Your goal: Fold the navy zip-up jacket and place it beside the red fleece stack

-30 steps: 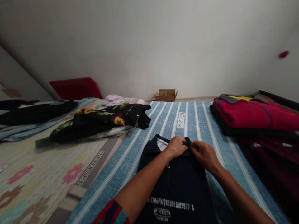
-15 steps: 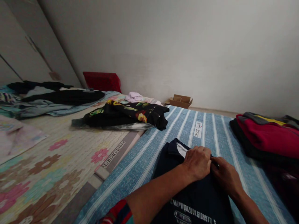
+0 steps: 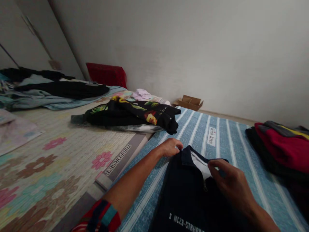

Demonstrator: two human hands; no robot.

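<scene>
Right then, both hands were on a dark blue shirt (image 3: 190, 193) that lay flat on a blue striped mat (image 3: 229, 138). The shirt had white letters printed low down on it, and a white patch showed inside its collar.

The left hand (image 3: 170, 147) was at the left corner of the collar. Its fingers were curled in and pinched the cloth there. The arm reached across the mat, and a red and blue striped sleeve (image 3: 101, 219) showed near the bottom.

The right hand (image 3: 231, 185) was at the right side of the collar. Its fingers were bent and closed on the edge of the cloth, near the white patch.

To the left of the striped mat was a flowery mat (image 3: 48, 161) with pink flowers. A black top with bright leaves (image 3: 135, 114) lay where the two mats met. Behind it was a small pale purple cloth (image 3: 142, 94). A pile of dark and blue clothes (image 3: 48, 91) lay far to the left, and a red box (image 3: 106, 74) stood by the wall. A little cardboard box (image 3: 190, 102) sat on the floor by the wall too. On the right was a stack of folded clothes (image 3: 282, 148), with a red one near the top.
</scene>
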